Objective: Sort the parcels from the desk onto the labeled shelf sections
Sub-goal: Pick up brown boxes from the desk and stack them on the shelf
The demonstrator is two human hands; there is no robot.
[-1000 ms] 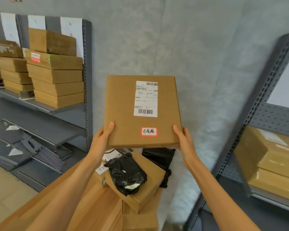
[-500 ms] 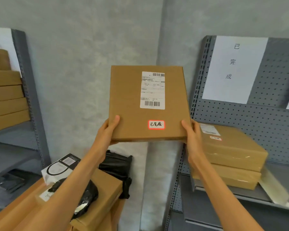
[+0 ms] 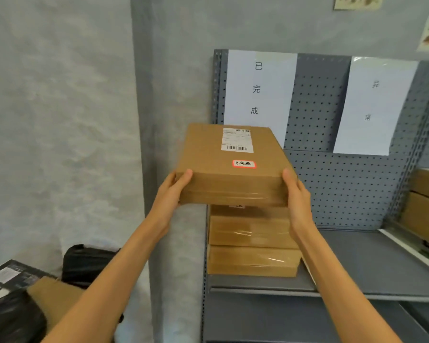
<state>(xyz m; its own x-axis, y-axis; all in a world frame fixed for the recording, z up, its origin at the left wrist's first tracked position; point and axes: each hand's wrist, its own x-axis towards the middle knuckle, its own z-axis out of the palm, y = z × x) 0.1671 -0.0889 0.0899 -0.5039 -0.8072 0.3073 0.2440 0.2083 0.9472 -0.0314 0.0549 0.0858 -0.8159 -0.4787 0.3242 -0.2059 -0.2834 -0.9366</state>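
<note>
I hold a flat brown cardboard parcel [image 3: 228,164] with a white shipping label and a small red-edged sticker on top. My left hand [image 3: 172,191] grips its near left corner and my right hand [image 3: 296,194] grips its near right corner. The parcel lies nearly level, just above a stack of similar brown parcels [image 3: 252,243] on the grey metal shelf [image 3: 357,263]. A white paper sign [image 3: 259,90] with three characters hangs on the pegboard behind that stack.
A second white sign [image 3: 372,105] marks the shelf section to the right, whose board is bare. More brown boxes [image 3: 424,209] sit at the far right. Black bags [image 3: 87,263] and boxes lie on the desk at lower left. A shelf upright [image 3: 217,100] stands by the wall.
My view has swung right onto the labelled shelf. The parcel has tipped from upright to nearly flat and come over the stack of brown parcels. Both hands keep their grip.
</note>
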